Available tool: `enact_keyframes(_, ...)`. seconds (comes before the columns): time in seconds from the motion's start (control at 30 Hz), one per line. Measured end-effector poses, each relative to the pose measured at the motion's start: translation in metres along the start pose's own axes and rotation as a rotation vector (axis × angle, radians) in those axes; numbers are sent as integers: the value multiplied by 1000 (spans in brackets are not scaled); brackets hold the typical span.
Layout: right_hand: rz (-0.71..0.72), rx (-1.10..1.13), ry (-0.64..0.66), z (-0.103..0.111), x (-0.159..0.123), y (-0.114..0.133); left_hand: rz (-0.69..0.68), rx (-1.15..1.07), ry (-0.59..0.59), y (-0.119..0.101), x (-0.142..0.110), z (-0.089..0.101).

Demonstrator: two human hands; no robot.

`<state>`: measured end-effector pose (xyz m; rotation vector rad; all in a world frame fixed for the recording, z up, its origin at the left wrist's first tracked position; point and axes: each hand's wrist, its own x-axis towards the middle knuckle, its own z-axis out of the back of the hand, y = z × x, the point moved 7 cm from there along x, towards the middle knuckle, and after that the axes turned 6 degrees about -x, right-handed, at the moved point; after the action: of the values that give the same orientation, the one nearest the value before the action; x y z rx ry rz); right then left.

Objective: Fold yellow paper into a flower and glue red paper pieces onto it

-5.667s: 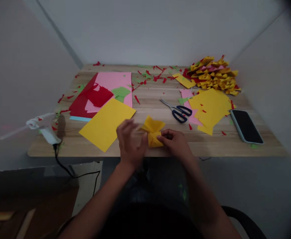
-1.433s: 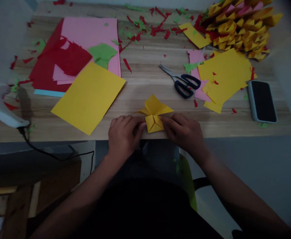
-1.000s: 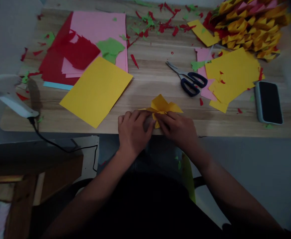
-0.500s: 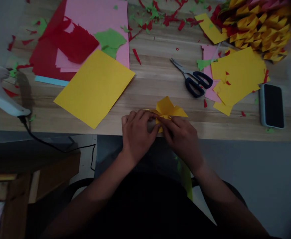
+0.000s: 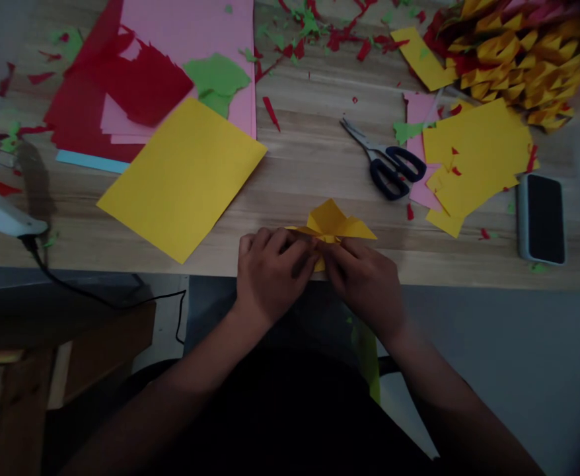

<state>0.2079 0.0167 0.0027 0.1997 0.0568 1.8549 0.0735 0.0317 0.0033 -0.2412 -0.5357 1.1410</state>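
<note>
Both hands meet at the table's front edge over a small piece of folded yellow paper (image 5: pixel 330 217). Its creased flaps stand up beyond my fingers, and its near part is mostly hidden. My left hand (image 5: pixel 273 268) pinches the left side with thumb and fingers. The right side is gripped by my right hand (image 5: pixel 366 281), its fingertips close to those of the left. To the left of my hands lies a flat yellow sheet (image 5: pixel 183 182). Scissors (image 5: pixel 386 162) with dark handles rest beyond my right hand, blades pointing away to the left.
Yellow paper pieces (image 5: pixel 478 155) and a phone (image 5: pixel 541 218) lie at the right. Behind them sits a cluster of folded yellow paper (image 5: pixel 512 59). Pink sheets (image 5: pixel 191 30), red paper (image 5: pixel 141 79) and scraps are at the back left. A white corded device (image 5: pixel 5 208) stands far left.
Both hands stay on the folded yellow paper, with the left fingertips drawn in closer to the right ones. The whole view has shifted slightly, with the table edge a little lower.
</note>
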Motion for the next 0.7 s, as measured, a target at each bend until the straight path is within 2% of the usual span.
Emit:
enact_keyframes(0.23, -2, 58, -34, 3, 1, -2, -49, 30, 12, 2, 2, 1)
enact_keyframes(0.5, 24, 31, -11, -1, -1, -4, 115, -107, 78, 7, 10, -3)
enact_keyframes(0.7, 61, 22, 30, 2, 1, -4, 120, -119, 86, 8, 13, -5)
